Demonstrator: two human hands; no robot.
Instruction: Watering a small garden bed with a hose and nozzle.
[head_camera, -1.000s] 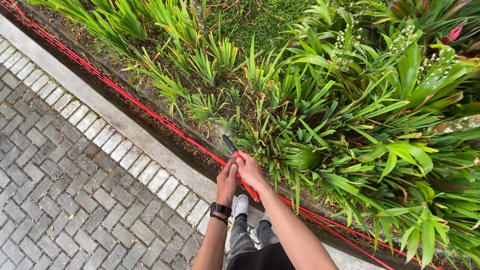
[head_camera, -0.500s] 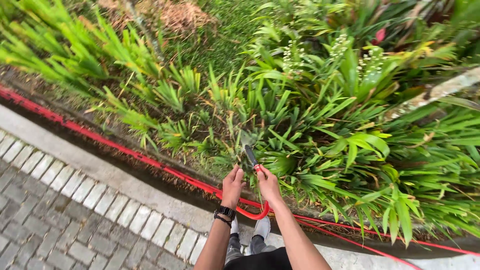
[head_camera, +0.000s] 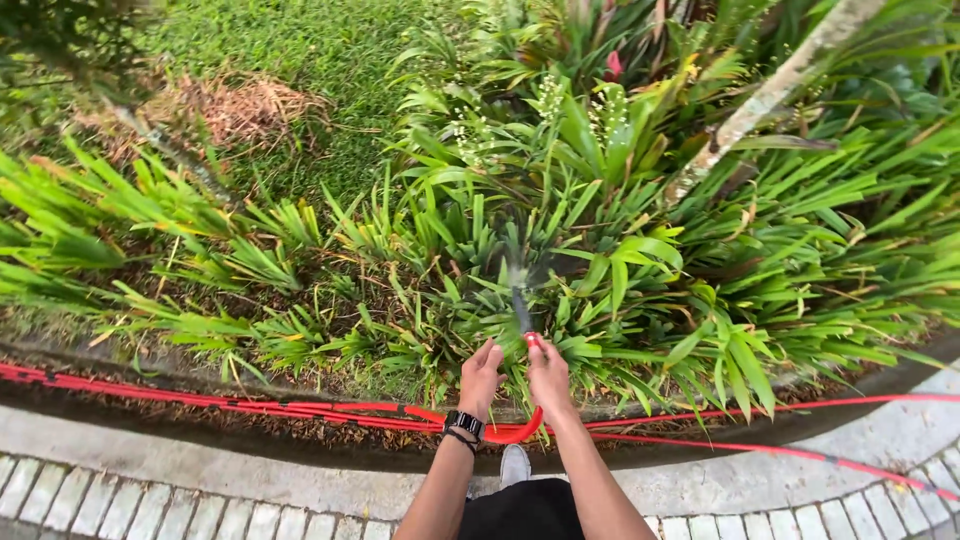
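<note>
My right hand (head_camera: 549, 376) grips the red hose (head_camera: 515, 433) just behind its dark nozzle (head_camera: 520, 308), which points away from me into the plants. My left hand (head_camera: 480, 377), with a black watch on the wrist, is closed against the hose beside the right one. A fine spray (head_camera: 517, 268) leaves the nozzle tip over the green strap-leaved plants (head_camera: 590, 240). The hose loops down under my wrists and runs left and right along the kerb.
A shallow gutter (head_camera: 300, 445) and concrete kerb separate the brick paving (head_camera: 120, 505) from the planting bed. Lawn and a patch of dry grass (head_camera: 235, 105) lie at the back left. A pale tree trunk (head_camera: 770, 95) leans at the upper right.
The view has swung round to face the bed squarely, with the hose lines now horizontal. The nozzle points further into the taller plants, and both hands keep their hold.
</note>
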